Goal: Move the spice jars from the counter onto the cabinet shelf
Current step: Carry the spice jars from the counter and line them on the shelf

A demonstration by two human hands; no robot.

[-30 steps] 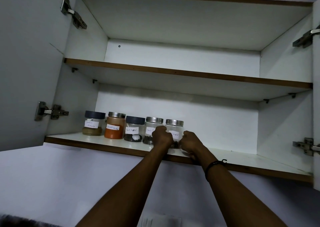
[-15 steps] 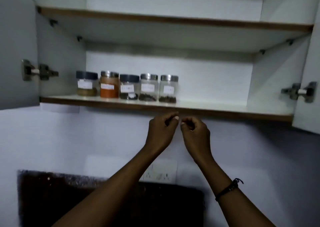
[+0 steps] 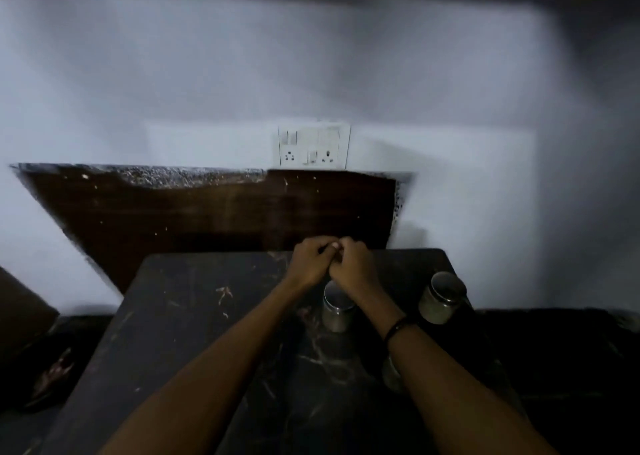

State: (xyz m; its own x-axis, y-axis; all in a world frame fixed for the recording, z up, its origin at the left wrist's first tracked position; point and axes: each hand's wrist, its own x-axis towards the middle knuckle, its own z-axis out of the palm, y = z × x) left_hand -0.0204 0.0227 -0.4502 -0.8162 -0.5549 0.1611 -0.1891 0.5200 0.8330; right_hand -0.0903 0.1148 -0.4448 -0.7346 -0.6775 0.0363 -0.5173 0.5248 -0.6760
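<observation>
1. Both hands had dropped from just under the cabinet shelf to low over the worktop (image 3: 194, 316), and the view had swung down with them, so the shelf and its row of jars were out of sight.
2. His or her left hand (image 3: 311, 262) and right hand (image 3: 353, 264) were curled into loose fists, knuckles pressed together, fingertips touching; neither had hold of a jar, and whether something small was pinched between them I could not tell.
3. A dark cord bracelet (image 3: 398, 328) circled the right wrist.
4. Two spice jars stood upright on the dark, veined stone worktop: the nearer jar (image 3: 336, 310), a clear cylinder with a shiny metal lid, sat directly under the right wrist, and the right jar (image 3: 441, 302), the same shape, stood apart from it near the worktop's right edge.
5. Something rounded showed dimly beneath the right forearm; it was too blurred to name.
6. Behind the worktop rose a brown wooden panel (image 3: 173, 212) with a speckled, ragged top edge.
7. A white plastic switch plate (image 3: 313, 146) with two sockets sat on the pale wall just above that panel.
</observation>
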